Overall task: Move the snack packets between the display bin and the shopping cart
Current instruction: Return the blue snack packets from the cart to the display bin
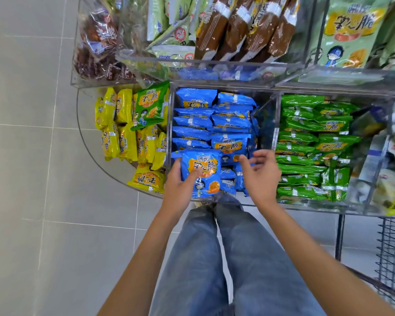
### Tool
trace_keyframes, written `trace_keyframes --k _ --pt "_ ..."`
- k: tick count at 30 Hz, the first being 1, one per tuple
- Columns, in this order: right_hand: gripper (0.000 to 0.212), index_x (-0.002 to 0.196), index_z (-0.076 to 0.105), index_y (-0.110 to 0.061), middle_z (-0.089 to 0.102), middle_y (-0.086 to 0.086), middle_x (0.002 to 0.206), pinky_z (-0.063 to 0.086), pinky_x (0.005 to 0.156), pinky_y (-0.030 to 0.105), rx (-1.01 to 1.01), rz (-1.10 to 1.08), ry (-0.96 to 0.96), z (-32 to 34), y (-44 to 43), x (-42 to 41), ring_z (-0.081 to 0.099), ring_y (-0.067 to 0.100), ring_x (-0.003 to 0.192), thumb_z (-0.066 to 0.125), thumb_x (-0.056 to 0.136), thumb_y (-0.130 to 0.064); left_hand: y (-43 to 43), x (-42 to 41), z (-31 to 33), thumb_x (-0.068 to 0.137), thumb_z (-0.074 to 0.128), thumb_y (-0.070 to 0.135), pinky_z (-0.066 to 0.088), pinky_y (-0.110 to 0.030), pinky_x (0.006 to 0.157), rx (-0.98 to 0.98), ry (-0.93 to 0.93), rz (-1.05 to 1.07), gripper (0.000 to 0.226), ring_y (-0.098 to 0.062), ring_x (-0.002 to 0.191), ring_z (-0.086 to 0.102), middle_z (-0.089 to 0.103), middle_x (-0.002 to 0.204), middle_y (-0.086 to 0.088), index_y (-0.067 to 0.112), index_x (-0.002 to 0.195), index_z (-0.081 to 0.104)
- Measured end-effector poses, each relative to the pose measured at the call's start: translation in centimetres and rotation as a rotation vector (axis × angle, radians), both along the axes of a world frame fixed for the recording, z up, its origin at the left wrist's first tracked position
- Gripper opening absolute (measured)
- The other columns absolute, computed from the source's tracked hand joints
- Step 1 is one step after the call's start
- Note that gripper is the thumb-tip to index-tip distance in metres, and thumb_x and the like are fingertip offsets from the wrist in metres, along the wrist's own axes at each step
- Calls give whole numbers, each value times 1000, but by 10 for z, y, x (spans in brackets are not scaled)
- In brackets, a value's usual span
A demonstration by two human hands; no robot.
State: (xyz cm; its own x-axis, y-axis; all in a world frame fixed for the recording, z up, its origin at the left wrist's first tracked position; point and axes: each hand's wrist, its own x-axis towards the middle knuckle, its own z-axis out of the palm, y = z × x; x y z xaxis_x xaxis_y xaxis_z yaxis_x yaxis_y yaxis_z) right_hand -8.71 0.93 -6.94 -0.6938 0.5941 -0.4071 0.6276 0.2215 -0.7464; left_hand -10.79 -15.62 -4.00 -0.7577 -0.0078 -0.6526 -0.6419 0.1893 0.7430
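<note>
**Item 1: blue packet** [203,176]. It sits at the front edge of the middle compartment of the display bin [276,124], tilted up on the stack of other blue packets [214,119]. My left hand [180,185] grips its left side, with the thumb across the printed face and the other fingers tucked behind.
- Handling, by my estimate: light, a puffy glossy film pouch that is slippery and holds a brittle snack that would crush. I would hold it by the flat faces or a crimped end seam and squeeze gently.
- Label: large Chinese characters on an orange patch, which I read tentatively as 掌心脆. There is smaller writing above them and a cartoon child below. The fine print is too small to read.

**Item 2: right hand** [260,176]. It hovers over the same compartment with its fingers [263,156] spread and loosely bent, holding nothing.

**Item 3: neighbours.** Yellow packets [123,133] are in the left compartment, with one green one lying on top of them. Green packets [310,142] are in the right compartment, and brown packets [237,26] are on the tier above. All share the same label design.

**Item 4: shopping cart** [392,258]. Dark wire, at my lower right. I cannot see what is in it.
</note>
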Motion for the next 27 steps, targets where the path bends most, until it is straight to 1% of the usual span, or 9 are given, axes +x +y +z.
trace_keyframes --k 2,4,7,10,12,15,20,24,27 --pt "16 91 59 -23 69 -5 84 51 61 22 -394 84 22 18 -6 7 63 10 73 70 82 -18 5 -1 3 90 62 15 53 -32 79 19 -37 -70 27 -15 95 64 69 105 3 19 116 58" --pt "29 96 60 -25 70 -7 92 55 67 27 -551 242 12 25 -8 12 65 11 81 73 78 -7 10 -3 5 87 65 14 55 -36 82 39 -27 -144 23 -20 98 66 69 101 2 19 108 59" --pt "34 94 60 -16 69 7 93 57 71 32 -443 199 24 24 0 8 66 21 85 74 71 6 13 -5 4 86 67 21 50 -29 89 -177 179 -301 42 -12 112 57 61 111 12 22 125 51" --pt "31 95 59 -10 68 16 91 56 71 34 -239 170 -37 7 9 5 65 25 83 73 72 5 8 -8 -5 92 57 26 22 -31 113 -556 429 -471 60 -19 142 24 36 150 -3 16 145 32" --pt "29 95 59 -10 68 14 87 52 72 35 -47 224 -89 -7 9 3 62 26 78 74 72 -1 5 -10 -17 96 47 30 8 -35 117 -703 410 -665 67 -24 147 2 11 159 -6 10 151 14" --pt "35 100 57 -9 65 8 90 51 76 36 66 201 -118 -27 2 -3 62 24 79 76 71 -5 3 -6 -36 99 35 40 1 -40 118 -912 311 -888 74 -28 146 -11 -12 159 -7 9 150 -8" --pt "83 133 37 -16 56 1 124 52 86 41 -10 222 -129 -45 7 -12 61 25 102 84 64 -11 2 -1 -45 98 33 44 -1 -41 118 -962 335 -890 77 -29 146 -11 -13 159 -7 10 149 -11" --pt "78 124 47 -12 60 6 120 48 94 41 -9 391 -152 -53 10 -20 56 24 113 88 58 -17 4 1 -47 97 34 42 -3 -41 118 -968 340 -887 76 -29 146 -11 -12 159 -7 10 149 -9" --pt "68 121 50 -14 62 4 115 51 88 31 43 324 -85 -56 1 -13 62 19 102 85 62 -14 4 2 -47 97 34 43 -3 -40 118 -975 335 -883 75 -28 146 -12 -12 159 -7 10 150 -10"
